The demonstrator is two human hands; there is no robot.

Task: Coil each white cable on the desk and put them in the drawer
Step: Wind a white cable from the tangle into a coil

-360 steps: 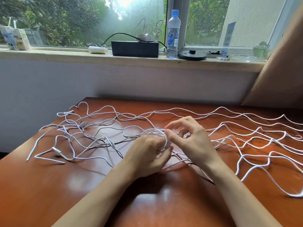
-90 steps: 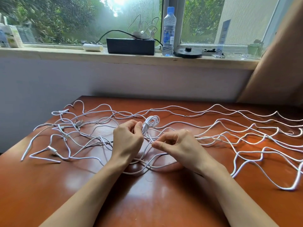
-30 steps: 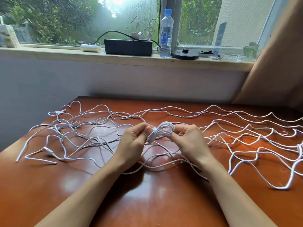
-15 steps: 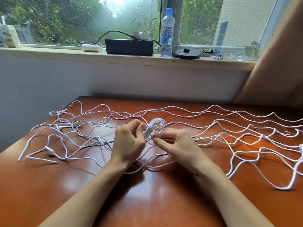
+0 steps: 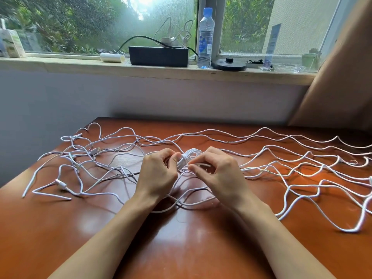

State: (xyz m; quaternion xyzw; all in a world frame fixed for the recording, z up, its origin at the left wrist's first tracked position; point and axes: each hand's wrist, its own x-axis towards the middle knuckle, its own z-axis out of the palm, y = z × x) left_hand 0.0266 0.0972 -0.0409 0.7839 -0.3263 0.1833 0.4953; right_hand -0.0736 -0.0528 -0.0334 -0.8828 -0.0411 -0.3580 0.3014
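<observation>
Vs 0.5 s ago: right hand (image 5: pixel 219 175) moved up beside coil (image 5: pixel 190 157). Head view: left hand (image 5: pixel 159 175) pinches coil, right fingers curled, pinching coil's tail. Coil just above desk (image 5: pixel 181 248) centre. Approx one cable nearly wound; loose cables (image 5: pixel 302 158) all left, drawer unseen.

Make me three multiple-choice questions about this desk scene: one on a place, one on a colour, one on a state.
1. Where does the water bottle stand? A windowsill; B desk; C floor.
2. What colour is its cap? A red; B blue; C white.
3. The small cable coil is: A lying loose; B held in both hands; C in a drawer.
Answers: A, it stands on the sill; B, the cap is blue; C, left hand grips it, right hand pinches a strand.
</observation>
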